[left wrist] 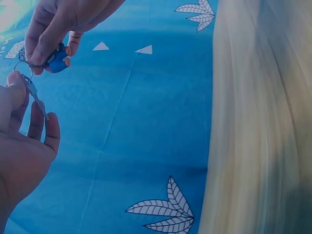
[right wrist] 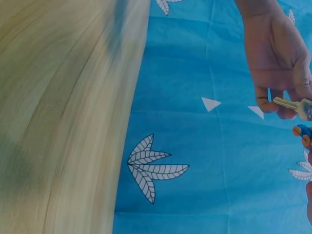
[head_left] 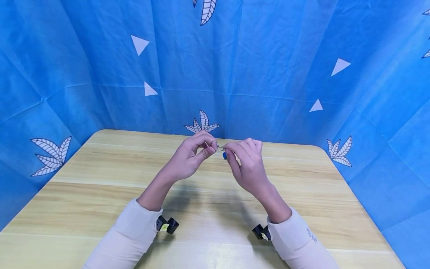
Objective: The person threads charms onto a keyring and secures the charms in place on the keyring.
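Observation:
A thin metal key ring [left wrist: 23, 64] spans the small gap between the two hands, raised above the table. My left hand [head_left: 192, 156] pinches a silver key [left wrist: 33, 93] by its head at the ring, thumb against the fingers. Facing it, my right hand [head_left: 246, 164] pinches the other side of the ring with thumb and forefinger. A small blue key charm [left wrist: 58, 61] with orange bits hangs beneath the right fingers. In the right wrist view the key's toothed blade [right wrist: 286, 103] points away from the left thumb, and only a sliver of the right hand shows.
Below the hands is a light wood-grain table [head_left: 215, 216] with rounded far corners. A blue curtain [head_left: 262, 56] printed with white leaves and triangles surrounds its back and sides. Black wrist cameras [head_left: 172, 225] sit at both light sleeve cuffs.

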